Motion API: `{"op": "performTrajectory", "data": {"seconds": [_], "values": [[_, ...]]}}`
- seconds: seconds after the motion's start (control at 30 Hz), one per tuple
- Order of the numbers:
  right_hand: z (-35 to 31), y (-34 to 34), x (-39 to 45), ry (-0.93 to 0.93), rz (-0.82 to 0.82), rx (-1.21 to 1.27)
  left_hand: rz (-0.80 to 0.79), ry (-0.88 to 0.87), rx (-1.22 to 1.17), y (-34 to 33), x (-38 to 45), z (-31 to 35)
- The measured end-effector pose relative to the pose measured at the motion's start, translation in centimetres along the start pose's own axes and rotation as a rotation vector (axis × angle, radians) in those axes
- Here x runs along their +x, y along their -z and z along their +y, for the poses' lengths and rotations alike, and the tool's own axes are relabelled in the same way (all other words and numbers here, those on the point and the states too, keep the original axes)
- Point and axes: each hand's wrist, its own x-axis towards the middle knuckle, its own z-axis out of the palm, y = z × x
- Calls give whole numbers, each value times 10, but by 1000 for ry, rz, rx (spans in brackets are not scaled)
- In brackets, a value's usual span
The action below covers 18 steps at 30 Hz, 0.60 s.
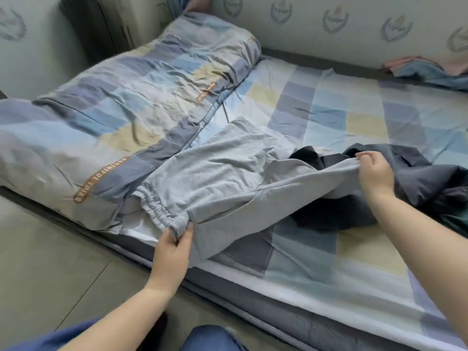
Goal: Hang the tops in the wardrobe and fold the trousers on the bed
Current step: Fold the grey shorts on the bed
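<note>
Both hands pinching light grey jersey trousers [228,178], stretched across the near side of the bed.

Left hand [172,252]: thumb and fingers closed on the gathered elastic waistband at the near edge of the mattress [253,300]. Right hand [374,173]: fingers curled, pinching a fold of a trouser leg, lifted just off the bed and pulled taut to the right. Trousers lie on the checked blue, yellow and grey cotton sheet [329,115], soft and lightly creased. Under and beyond the raised leg, a crumpled heap of dark navy and charcoal garments [417,188], touching the trousers. Left, a puffy quilt in matching checks [114,102], its edge just beside the waistband. Far right, against the patterned padded wall [329,34], a bunched pink and blue cloth [430,69]. Near, grey tiled floor [50,262].
</note>
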Motion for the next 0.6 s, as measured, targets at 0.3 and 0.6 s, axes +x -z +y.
{"op": "performTrajectory", "data": {"seconds": [0.3, 0.6], "values": [[-69, -113, 25, 69, -247, -64, 293, 105, 30, 52, 84, -14], [-148, -250, 97, 260, -310, -239, 527, 73, -54, 70, 164, -48]]}}
